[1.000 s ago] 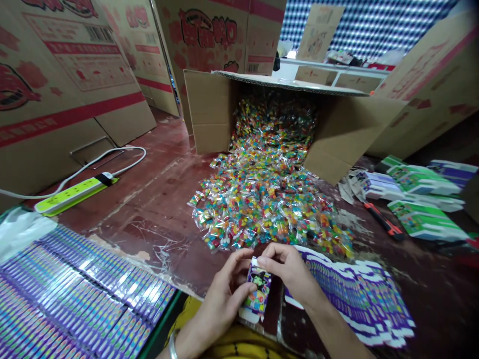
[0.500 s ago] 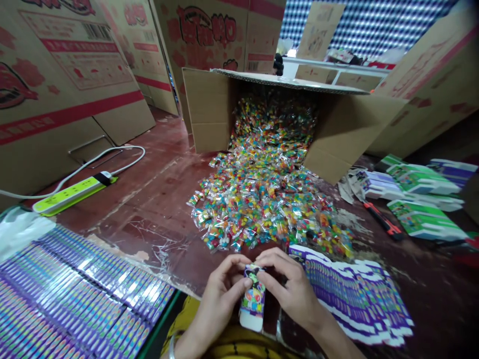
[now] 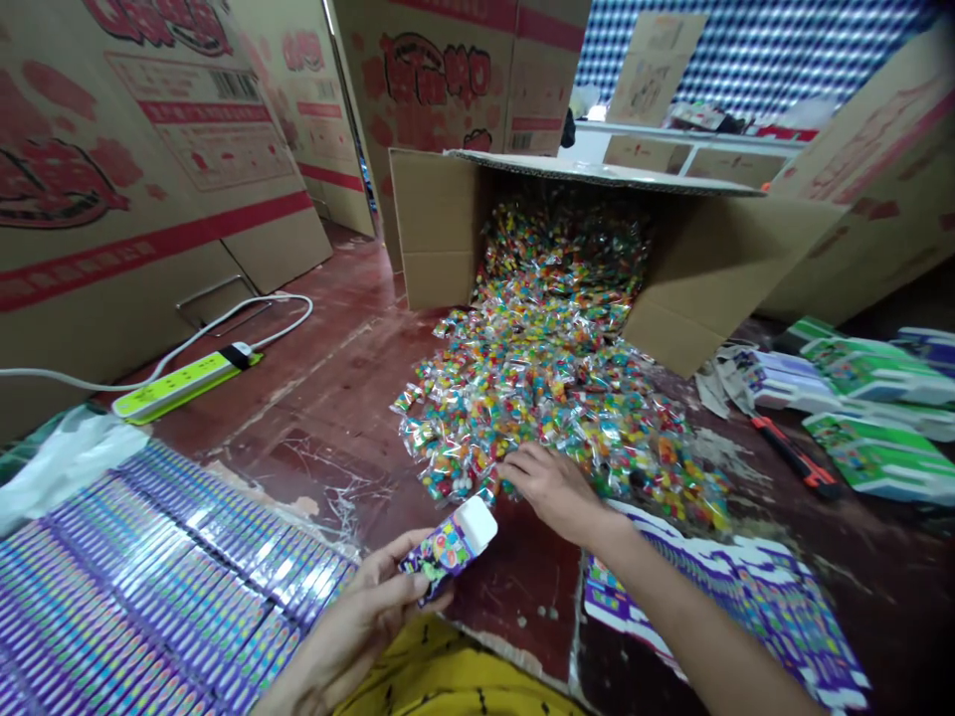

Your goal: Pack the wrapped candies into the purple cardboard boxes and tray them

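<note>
My left hand (image 3: 388,597) grips a small purple printed candy box (image 3: 448,545) between thumb and fingers. The box lies tilted, its open white end facing up and toward the pile. At the near edge of a heap of clear candy packets (image 3: 537,383), filled with colourful round sweets, my right hand (image 3: 548,487) has its fingers curled down onto a packet; the fingertips are partly hidden. Under my right forearm lies a row of flattened purple boxes (image 3: 753,597).
The heap spills from a cardboard carton (image 3: 440,229) lying on its side. Packed purple boxes (image 3: 164,577) fill a tray at left, near a plastic bag (image 3: 75,467) and a green power strip (image 3: 183,383). At right lie a red-black cutter (image 3: 795,457) and green cartons (image 3: 884,452).
Both hands were on the box before. Now my left hand alone holds it, moved left and turned with its open end away from me. My right hand has reached forward to the packets.
</note>
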A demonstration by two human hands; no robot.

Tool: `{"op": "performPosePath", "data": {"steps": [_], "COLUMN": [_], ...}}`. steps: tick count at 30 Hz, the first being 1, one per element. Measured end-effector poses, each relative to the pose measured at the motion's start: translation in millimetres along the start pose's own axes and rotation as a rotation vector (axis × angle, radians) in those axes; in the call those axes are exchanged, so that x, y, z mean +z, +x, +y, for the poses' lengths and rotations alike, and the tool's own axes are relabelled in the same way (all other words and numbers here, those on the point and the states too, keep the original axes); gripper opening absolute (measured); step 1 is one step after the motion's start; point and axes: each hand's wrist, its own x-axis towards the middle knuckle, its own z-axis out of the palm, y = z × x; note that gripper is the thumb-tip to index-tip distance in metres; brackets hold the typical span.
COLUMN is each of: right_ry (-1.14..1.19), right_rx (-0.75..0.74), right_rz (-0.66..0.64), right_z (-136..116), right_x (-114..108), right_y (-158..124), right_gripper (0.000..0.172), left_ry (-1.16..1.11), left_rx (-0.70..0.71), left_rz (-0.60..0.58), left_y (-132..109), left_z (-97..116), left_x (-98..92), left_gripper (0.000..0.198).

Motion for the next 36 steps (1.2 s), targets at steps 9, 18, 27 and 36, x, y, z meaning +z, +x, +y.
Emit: {"op": "performPosePath", "data": {"steps": [9,18,27,36], "right_ry": [0.346,0.555,0.659,1.063], "right_rx": [0.358,0.514,0.354,0.674], "right_rz": [0.444,0.506,0.096,0.411], "right_z": [-7.1,-67.0,-61.9,-78.1], "right_x": [-26.9,-35.6,-51.5,0.2], "right_y": [-8.2,-9.3,-20.1,-54.8], "right_gripper": [0.01,0.005,0.028,0.032], "left_ry": [0.275,0.513,0.561,0.374], "left_rx": [0.238,0.436,0.521,0.49], "left_rz": [-0.185,-0.181,-0.117,-0.146], "left_y": [29.7,28.4,24.1,19.9], "left_z": [-29.6,-29.0,-33.9,-43.5], "left_x": [11.8,45.0,51.8,55.5], "left_gripper": [0.033,0.024,0.017,0.057]}}
